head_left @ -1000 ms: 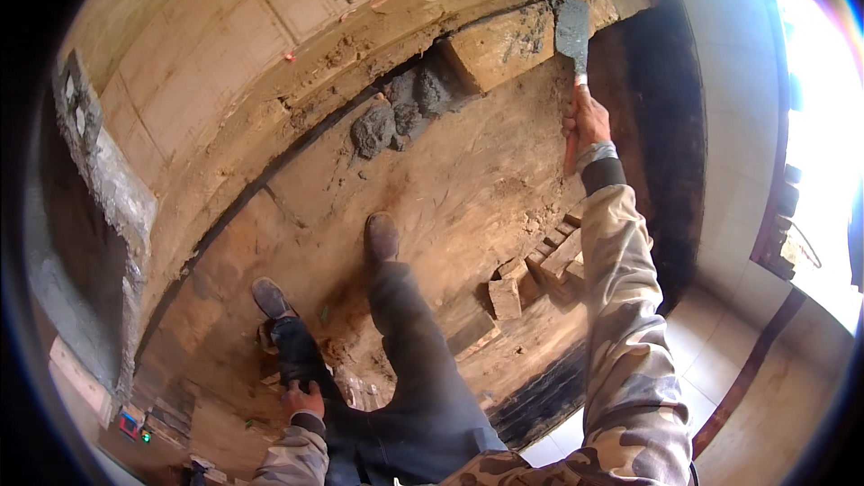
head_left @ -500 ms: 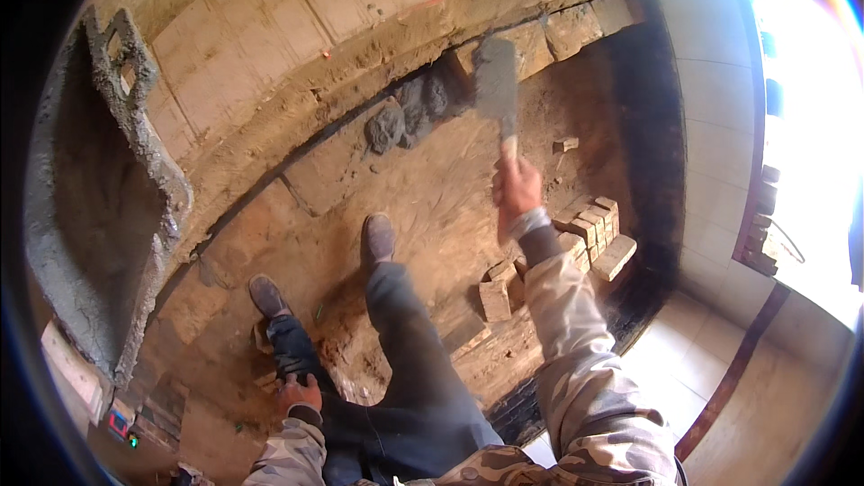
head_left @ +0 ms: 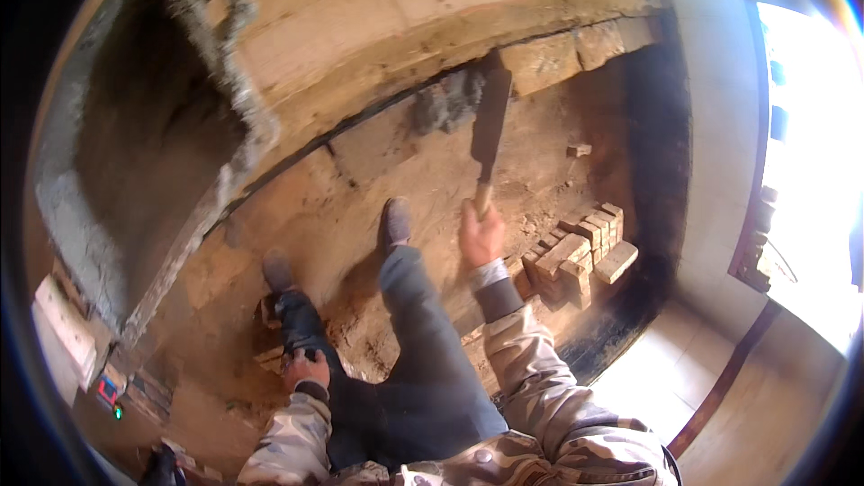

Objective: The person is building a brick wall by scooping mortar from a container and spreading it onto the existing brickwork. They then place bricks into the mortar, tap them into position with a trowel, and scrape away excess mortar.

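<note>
Head view: my right hand (head_left: 482,236) is closed around the handle of the trowel (head_left: 491,121). The blade, slightly blurred, extends forward from my fist, away from my body, its far end just right of the mortar (head_left: 441,103) and near the laid bricks (head_left: 540,63); contact cannot be told. My left hand (head_left: 306,371) rests on my left leg (head_left: 306,328); how far its fingers are curled, I cannot tell. Stacked bricks (head_left: 576,256) lie right of my grip.
</note>
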`<state>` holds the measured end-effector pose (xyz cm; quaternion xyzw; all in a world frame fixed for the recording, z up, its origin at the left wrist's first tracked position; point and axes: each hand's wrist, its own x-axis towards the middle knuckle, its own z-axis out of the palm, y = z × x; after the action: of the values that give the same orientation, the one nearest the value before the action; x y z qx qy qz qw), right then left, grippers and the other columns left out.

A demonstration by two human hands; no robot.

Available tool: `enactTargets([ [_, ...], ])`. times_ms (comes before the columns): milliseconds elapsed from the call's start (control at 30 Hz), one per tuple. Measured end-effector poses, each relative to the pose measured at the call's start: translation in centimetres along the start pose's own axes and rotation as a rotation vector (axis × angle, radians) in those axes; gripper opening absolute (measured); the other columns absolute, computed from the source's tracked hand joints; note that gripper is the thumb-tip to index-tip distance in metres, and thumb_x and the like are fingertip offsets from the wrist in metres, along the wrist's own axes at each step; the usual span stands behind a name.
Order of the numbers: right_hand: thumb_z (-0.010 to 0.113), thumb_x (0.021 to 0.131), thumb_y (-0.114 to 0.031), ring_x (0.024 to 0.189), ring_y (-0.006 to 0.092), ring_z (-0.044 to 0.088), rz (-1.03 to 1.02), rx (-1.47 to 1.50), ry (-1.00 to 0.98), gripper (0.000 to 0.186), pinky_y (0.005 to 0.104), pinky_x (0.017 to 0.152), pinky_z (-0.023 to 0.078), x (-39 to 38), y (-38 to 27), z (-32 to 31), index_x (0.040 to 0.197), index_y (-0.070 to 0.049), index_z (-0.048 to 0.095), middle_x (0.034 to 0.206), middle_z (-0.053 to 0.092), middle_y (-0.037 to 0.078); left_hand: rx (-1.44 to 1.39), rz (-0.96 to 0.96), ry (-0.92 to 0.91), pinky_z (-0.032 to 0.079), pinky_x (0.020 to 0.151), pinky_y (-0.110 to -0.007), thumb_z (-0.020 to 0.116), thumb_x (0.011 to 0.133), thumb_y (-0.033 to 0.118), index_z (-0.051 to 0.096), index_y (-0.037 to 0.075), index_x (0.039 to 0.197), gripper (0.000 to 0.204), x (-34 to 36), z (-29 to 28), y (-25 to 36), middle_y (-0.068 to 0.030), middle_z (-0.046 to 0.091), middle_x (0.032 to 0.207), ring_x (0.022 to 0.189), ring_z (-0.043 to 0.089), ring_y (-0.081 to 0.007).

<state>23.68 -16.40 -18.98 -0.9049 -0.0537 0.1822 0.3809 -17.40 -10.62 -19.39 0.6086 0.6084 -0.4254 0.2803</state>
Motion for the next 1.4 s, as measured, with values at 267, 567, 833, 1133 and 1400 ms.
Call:
enactTargets([
  [267,0.052,0.105,-0.026,0.052,0.0058,0.044,-0.073,0.533,-0.144,0.026,0.0211,0.044,0.033,-7.1,-9.4,-2.3,0.086,-0.008,0.054,0.066,0.049,-0.003,-0.109,-0.032,0.087,0.047,0.100,-0.051,0.062,0.084,0.046,0.062,0.009,0.128,0.057,-0.5,-0.5,-4.9,-0.0231,0.057,0.132,0.120,0.056,-0.0406],
  [567,0.060,0.098,-0.019,0.062,0.0356,0.063,-0.846,-0.566,-0.546,0.019,0.0400,0.056,0.046,-5.3,-39.7,3.5,0.094,-0.001,0.063,0.070,0.062,0.021,-0.777,-0.032,0.088,0.052,0.090,-0.047,0.070,0.082,0.043,0.067,0.007,0.114,0.048,5.4,3.8,-15.1,-0.0223,0.067,0.113,0.107,0.064,-0.0386],
  [833,0.055,0.096,-0.016,0.082,0.0348,0.071,-1.339,-1.473,-0.355,0.020,0.0428,0.071,0.057,-6.7,-54.8,15.1,0.097,-0.003,0.069,0.089,0.071,0.020,-0.937,0.207,0.190,0.050,0.083,-0.050,0.063,0.087,0.042,0.068,0.004,0.090,0.039,4.1,-2.4,-20.6,-0.0238,0.068,0.094,0.097,0.063,-0.0427],
  [1133,0.052,0.092,-0.010,0.079,0.0329,0.073,-1.353,-1.867,-0.514,0.018,0.0423,0.067,0.059,-11.7,-48.5,13.3,0.091,-0.004,0.070,0.082,0.071,0.018,-1.281,0.282,0.255,0.048,0.092,-0.046,0.057,0.094,0.044,0.069,0.004,0.107,0.044,6.1,-8.8,-19.7,-0.0205,0.069,0.110,0.107,0.064,-0.0370],
  [1400,0.055,0.094,-0.020,0.086,0.0408,0.069,-1.326,-1.992,-0.829,0.022,0.0493,0.073,0.055,-4.3,-48.3,9.5,0.096,-0.005,0.072,0.081,0.067,0.022,-1.870,0.237,-0.021,0.048,0.067,-0.032,0.059,0.098,0.040,0.070,0.003,0.104,0.039,11.8,-17.0,-17.2,-0.0082,0.073,0.093,0.076,0.063,-0.0164],
])
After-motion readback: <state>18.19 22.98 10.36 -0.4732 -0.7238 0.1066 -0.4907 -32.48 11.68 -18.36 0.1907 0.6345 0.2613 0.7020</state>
